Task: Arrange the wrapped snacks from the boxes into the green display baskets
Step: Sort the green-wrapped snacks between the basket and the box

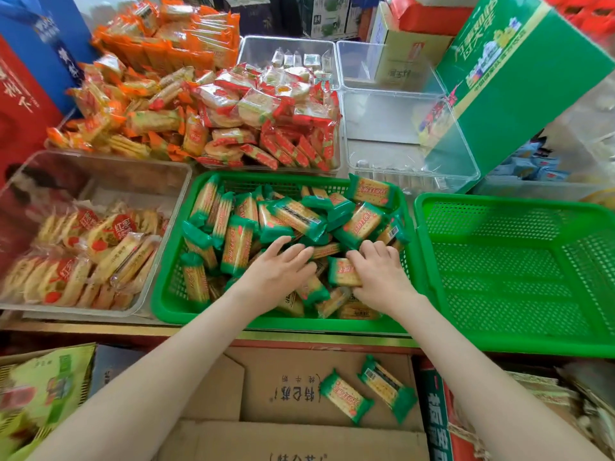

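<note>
At far left we see a clear bin (156,261) of red-labelled biscuits. Beside it, the middle green basket (173,307) is heaped with green-wrapped crackers (296,216). The left hand (276,271) lies flat on them with its fingers straight. The right hand (379,277) curls round one packet (342,272). The right green basket (499,202) adjoins. Behind it, a tilted green carton (519,78) leans over a clear tub (399,134). Two loose packets (346,395) rest on the cardboard box (283,387) below.
</note>
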Action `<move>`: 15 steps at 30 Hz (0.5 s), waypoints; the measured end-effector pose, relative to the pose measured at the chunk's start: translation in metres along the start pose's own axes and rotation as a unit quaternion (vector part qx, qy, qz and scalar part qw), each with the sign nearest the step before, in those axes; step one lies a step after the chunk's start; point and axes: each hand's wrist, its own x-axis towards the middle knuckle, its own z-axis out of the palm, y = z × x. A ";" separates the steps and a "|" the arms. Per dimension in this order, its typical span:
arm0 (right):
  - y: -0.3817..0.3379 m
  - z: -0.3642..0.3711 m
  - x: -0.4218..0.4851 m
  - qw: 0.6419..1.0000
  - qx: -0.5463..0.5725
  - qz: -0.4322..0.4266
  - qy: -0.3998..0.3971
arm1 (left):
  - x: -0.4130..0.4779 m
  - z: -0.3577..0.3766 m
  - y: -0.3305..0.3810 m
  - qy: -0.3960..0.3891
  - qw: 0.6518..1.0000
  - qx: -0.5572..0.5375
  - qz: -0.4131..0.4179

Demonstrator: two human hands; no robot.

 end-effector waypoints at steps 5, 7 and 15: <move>0.023 -0.013 -0.005 0.992 0.103 0.025 0.067 | -0.005 -0.003 -0.015 0.127 0.991 -0.044 0.002; 0.029 -0.020 0.003 0.986 0.134 0.025 0.093 | -0.002 -0.008 -0.020 0.168 0.983 -0.068 -0.017; 0.045 -0.034 0.066 0.994 0.052 -0.080 -0.062 | 0.040 -0.037 -0.059 -0.006 0.987 -0.144 -0.067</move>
